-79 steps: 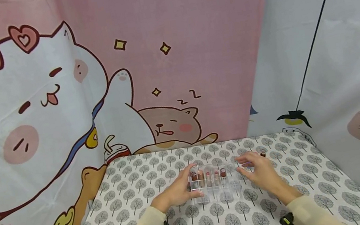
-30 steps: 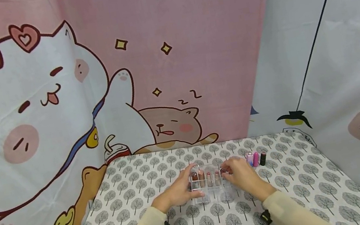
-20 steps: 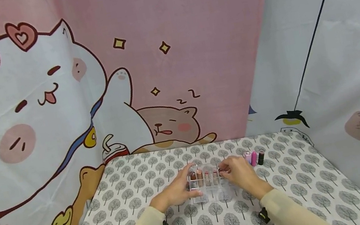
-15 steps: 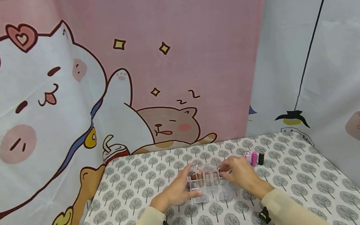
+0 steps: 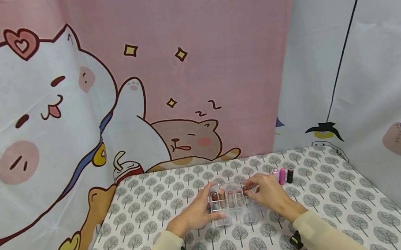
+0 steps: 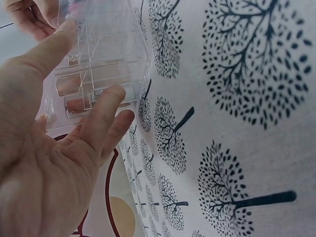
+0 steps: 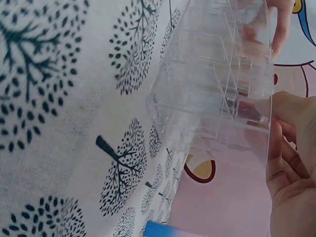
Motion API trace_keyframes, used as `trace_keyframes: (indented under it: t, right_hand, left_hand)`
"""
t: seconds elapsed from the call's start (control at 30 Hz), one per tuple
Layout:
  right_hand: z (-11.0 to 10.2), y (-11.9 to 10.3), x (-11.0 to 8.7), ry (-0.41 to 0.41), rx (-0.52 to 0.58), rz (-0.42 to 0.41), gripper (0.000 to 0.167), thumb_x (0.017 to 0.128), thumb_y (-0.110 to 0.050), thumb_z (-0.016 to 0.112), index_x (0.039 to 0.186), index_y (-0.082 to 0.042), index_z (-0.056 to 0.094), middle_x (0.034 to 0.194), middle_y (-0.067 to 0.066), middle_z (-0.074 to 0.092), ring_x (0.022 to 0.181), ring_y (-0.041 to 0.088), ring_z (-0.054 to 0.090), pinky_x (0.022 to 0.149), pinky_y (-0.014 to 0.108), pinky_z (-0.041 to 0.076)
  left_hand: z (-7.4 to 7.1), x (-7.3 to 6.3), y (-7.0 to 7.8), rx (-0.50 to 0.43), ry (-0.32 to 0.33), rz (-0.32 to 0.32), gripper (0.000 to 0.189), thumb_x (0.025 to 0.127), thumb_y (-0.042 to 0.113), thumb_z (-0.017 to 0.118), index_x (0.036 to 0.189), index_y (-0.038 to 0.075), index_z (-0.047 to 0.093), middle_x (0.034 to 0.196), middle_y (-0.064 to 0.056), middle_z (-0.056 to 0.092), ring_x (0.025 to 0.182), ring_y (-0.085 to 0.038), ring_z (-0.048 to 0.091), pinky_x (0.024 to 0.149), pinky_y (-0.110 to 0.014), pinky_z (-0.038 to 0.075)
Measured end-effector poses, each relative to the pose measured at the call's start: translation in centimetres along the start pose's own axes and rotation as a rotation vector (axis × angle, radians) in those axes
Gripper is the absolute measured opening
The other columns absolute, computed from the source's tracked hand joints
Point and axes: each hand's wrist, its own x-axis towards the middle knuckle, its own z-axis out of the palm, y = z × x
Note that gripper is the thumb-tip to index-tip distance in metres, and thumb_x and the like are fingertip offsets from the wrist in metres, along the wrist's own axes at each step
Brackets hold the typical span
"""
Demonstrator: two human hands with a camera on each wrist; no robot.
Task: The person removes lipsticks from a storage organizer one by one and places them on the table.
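A clear plastic lipstick organizer (image 5: pixel 236 216) stands on the table with several lipsticks upright in its rear row. Its left end is gripped by my left hand (image 5: pixel 199 213), thumb in front and fingers behind. A brown lipstick (image 5: pixel 214 196) and a tan lipstick (image 5: pixel 222 195) are nearest that hand. Two clear-bodied lipsticks with reddish tops, one of them the pink-red lipstick (image 5: pixel 231 198), sit in the middle. At the right end, my right hand (image 5: pixel 269 194) pinches the top of a dark-capped lipstick (image 5: pixel 245 189); its lower part shows only faintly through the plastic in the right wrist view.
Behind the right hand stand a bright pink tube (image 5: pixel 282 176), a black lipstick (image 5: pixel 290 175) and a partly hidden pale purple one (image 5: pixel 275 172). A tree-print cloth (image 5: pixel 158 248) covers the table. A cartoon curtain (image 5: pixel 239 69) hangs along the far edge.
From beside the organizer, the right hand has moved left onto the dark-capped lipstick, uncovering the tubes behind it. Over the last second both hands stay nearly still.
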Motion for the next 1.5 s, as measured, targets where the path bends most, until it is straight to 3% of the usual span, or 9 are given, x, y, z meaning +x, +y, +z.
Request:
trace_keyframes:
  t: [0.43, 0.8, 1.03, 1.27, 1.5]
  right_hand:
    - [-0.15, 0.31, -0.35, 0.039, 0.016, -0.050, 0.027, 0.090, -0.001, 0.097, 0.116, -0.003, 0.089, 0.103, 0.012, 0.089, 0.074, 0.016, 0.081, 0.068, 0.018, 0.066]
    - [-0.22, 0.28, -0.45, 0.031, 0.038, -0.027, 0.029, 0.090, -0.002, 0.097, 0.118, -0.003, 0.088, 0.106, 0.011, 0.088, 0.074, 0.009, 0.075, 0.067, 0.018, 0.064]
    - [-0.53, 0.07, -0.18, 0.013, 0.012, -0.014, 0.027, 0.093, -0.008, 0.098, 0.118, -0.005, 0.089, 0.107, 0.009, 0.084, 0.075, 0.008, 0.072, 0.068, 0.018, 0.063]
    - [-0.80, -0.16, -0.07, -0.014, 0.035, 0.005, 0.026, 0.095, -0.008, 0.096, 0.119, -0.005, 0.089, 0.109, 0.007, 0.082, 0.084, 0.018, 0.078, 0.072, 0.021, 0.066]
    - [-0.91, -0.15, -0.28, 0.019, 0.046, -0.029, 0.023, 0.094, -0.007, 0.096, 0.115, -0.004, 0.089, 0.105, 0.005, 0.081, 0.090, 0.024, 0.082, 0.076, 0.031, 0.072]
  left_hand:
    - [0.03, 0.10, 0.01, 0.012, -0.003, 0.004, 0.112, 0.105, 0.040, 0.090, 0.187, 0.036, 0.012, 0.183, -0.032, 0.034, 0.139, -0.041, 0.069, 0.118, -0.065, 0.060]
    - [0.35, -0.09, -0.08, 0.013, -0.008, 0.007, 0.112, 0.105, 0.041, 0.089, 0.187, 0.036, 0.012, 0.182, -0.032, 0.034, 0.136, -0.038, 0.070, 0.118, -0.065, 0.060]
    - [0.32, -0.10, -0.10, 0.018, 0.000, 0.009, 0.111, 0.105, 0.042, 0.090, 0.186, 0.036, 0.014, 0.183, -0.033, 0.033, 0.138, -0.041, 0.069, 0.126, -0.069, 0.055]
    - [0.12, -0.06, 0.11, 0.017, 0.006, 0.004, 0.112, 0.104, 0.041, 0.091, 0.186, 0.036, 0.015, 0.183, -0.032, 0.034, 0.135, -0.039, 0.070, 0.123, -0.070, 0.056]
    - [0.16, -0.08, 0.15, 0.016, 0.005, 0.006, 0.111, 0.105, 0.040, 0.090, 0.186, 0.034, 0.016, 0.183, -0.033, 0.034, 0.136, -0.041, 0.070, 0.122, -0.069, 0.057]
